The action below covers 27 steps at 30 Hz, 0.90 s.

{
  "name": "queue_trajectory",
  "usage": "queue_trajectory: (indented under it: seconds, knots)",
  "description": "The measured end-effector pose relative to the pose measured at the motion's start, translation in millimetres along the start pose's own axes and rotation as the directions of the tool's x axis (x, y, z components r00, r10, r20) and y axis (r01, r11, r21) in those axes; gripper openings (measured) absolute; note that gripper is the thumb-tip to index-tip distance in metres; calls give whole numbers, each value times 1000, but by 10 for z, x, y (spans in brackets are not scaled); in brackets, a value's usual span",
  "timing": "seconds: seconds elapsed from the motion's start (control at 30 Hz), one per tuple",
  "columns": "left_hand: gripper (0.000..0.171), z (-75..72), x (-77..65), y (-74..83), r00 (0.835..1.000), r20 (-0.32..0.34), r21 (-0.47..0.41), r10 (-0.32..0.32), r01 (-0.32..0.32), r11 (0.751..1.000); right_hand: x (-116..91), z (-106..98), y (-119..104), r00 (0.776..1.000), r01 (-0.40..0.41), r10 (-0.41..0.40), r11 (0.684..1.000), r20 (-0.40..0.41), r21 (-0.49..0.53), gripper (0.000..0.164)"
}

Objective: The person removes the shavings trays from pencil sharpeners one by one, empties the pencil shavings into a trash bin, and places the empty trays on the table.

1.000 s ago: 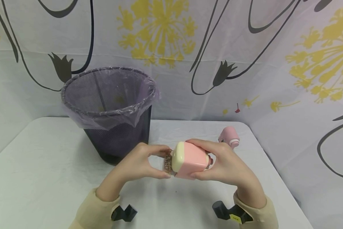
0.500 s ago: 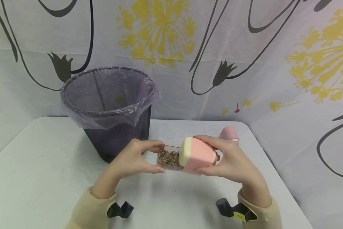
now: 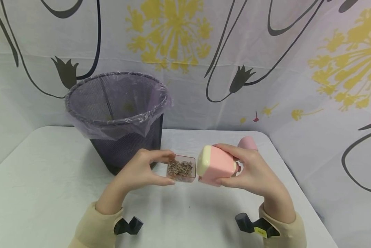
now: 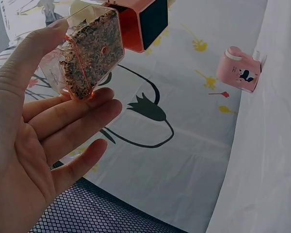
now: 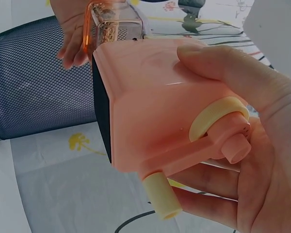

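Observation:
My left hand [image 3: 143, 170] pinches the clear, orange-tinted shavings drawer [image 3: 185, 179] between thumb and fingers. Brown pencil shavings [image 3: 180, 168] lie inside it. Close to its right, my right hand [image 3: 251, 168] grips the body of a pink crank pencil sharpener [image 3: 217, 165] with a pale yellow end. The sharpener's crank [image 5: 194, 153] with a yellow knob faces my right palm in the right wrist view. In the left wrist view a gap shows between drawer and sharpener, whose drawer side is hollow. Both things are held above the white table [image 3: 179, 220].
A dark mesh bin [image 3: 132, 151] with a translucent purple bag [image 3: 111, 132] over its rim stands at the back left, behind my left hand. At the back right a small pink object [image 4: 237, 70] with a panda picture sits on the table. A patterned cloth [image 3: 188, 86] hangs behind.
The drawer has come out of the sharpener, exposing the shavings. My left hand moved left with the drawer, my right hand moved right and slightly up with the sharpener.

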State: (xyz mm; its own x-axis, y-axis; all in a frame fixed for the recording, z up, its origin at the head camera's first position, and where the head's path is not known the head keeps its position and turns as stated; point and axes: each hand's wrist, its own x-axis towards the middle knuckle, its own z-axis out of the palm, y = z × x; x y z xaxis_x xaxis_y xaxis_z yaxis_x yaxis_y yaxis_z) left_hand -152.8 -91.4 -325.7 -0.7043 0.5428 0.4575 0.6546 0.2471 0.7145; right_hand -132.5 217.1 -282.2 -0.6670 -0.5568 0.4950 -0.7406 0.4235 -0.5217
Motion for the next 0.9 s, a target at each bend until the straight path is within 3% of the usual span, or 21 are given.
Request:
queue_trajectory:
  seconds: [0.33, 0.9]
  knots:
    - [63, -50, -12, -1, 999, -24, -12, 21, -22, 1000, -10, -4, 33, 999, -16, 15, 1000, -38, -17, 70]
    - [61, -120, -43, 20, 996, -72, 10, 46, -45, 999, -11, 1, 255, 988, -152, 151, 988, -21, -36, 67]
